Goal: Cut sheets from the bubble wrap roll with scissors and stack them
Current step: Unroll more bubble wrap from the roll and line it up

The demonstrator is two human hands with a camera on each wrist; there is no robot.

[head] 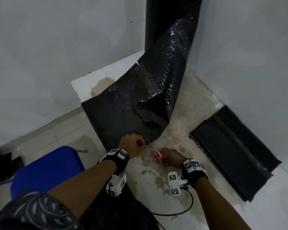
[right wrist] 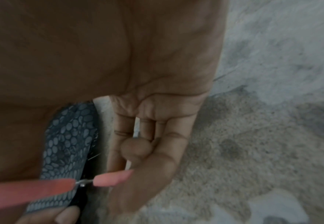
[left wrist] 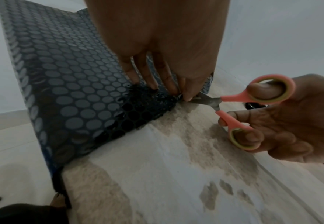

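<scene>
A black bubble wrap roll [head: 171, 22] stands upright in the corner. Its loose sheet [head: 131, 105] [left wrist: 71, 91] hangs down to the floor towards me. My left hand [head: 135, 143] [left wrist: 166, 60] pinches the sheet's near edge, fingers on one face and thumb on the other. My right hand [head: 171, 157] [left wrist: 291, 121] [right wrist: 147, 136] holds pink-handled scissors [head: 156, 152] [left wrist: 233, 103] [right wrist: 109, 179], thumb and fingers through the loops. The blade tips touch the sheet's edge right beside my left thumb. A stack of cut black sheets [head: 231, 150] lies flat on the floor at the right.
A blue chair seat [head: 45, 168] stands close at my left. White walls close in the corner behind the roll. The floor [head: 173, 133] is stained and worn around my hands. A black cable [head: 181, 211] loops on the floor under my right wrist.
</scene>
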